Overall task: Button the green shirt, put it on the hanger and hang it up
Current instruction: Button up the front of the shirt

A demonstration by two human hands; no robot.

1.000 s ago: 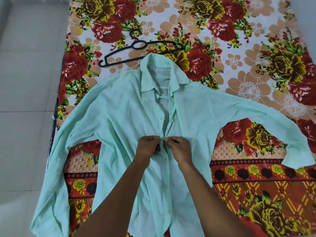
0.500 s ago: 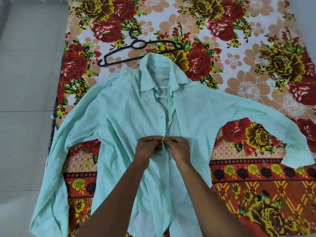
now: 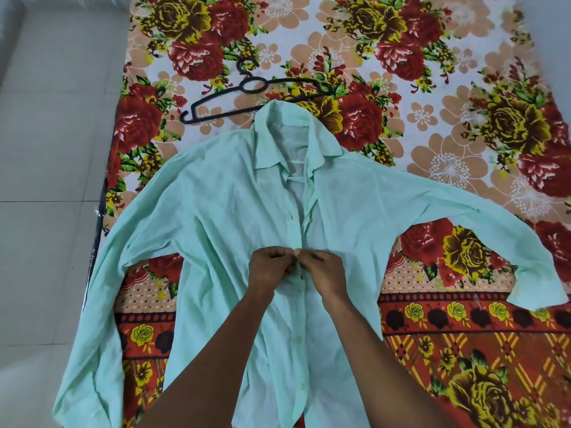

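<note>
A pale green shirt (image 3: 216, 217) lies flat on the bed, front up, collar away from me, sleeves spread to both sides. My left hand (image 3: 268, 267) and my right hand (image 3: 324, 270) meet at the front opening, mid-chest, each pinching one edge of the placket. Above my hands the front gapes open up to the collar; below them the two edges lie together with buttons showing. A black plastic hanger (image 3: 247, 94) lies on the bed beyond the collar, its right end under the collar.
The bed is covered by a floral sheet (image 3: 448, 125) in red, yellow and peach. Grey floor tiles (image 3: 46, 211) run along the bed's left edge. The left sleeve hangs over that edge.
My hands have crept slightly up the placket and stay pinched together. The shirt and hanger lie as before.
</note>
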